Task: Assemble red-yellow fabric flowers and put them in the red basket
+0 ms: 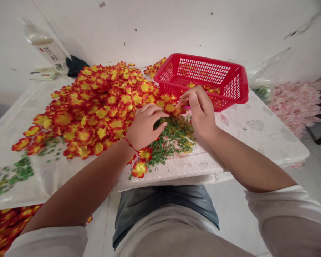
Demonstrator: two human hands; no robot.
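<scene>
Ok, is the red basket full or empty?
Partly filled: the red basket holds some flowers near its bottom, well below the rim.

Basket (200,73): glossy plastic. Flowers (96,110): matt, cloth-like. Tablecloth (267,139): shiny plastic.

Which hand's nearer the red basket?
Right: right hand is at the near side of the red basket; left hand is farther off, left of it, by the flower pile.

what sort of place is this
Probably a small artificial-flower workshop: there's a heap of red-and-yellow flower heads, a red plastic basket with more inside, and massed pink blossoms beyond.
</scene>
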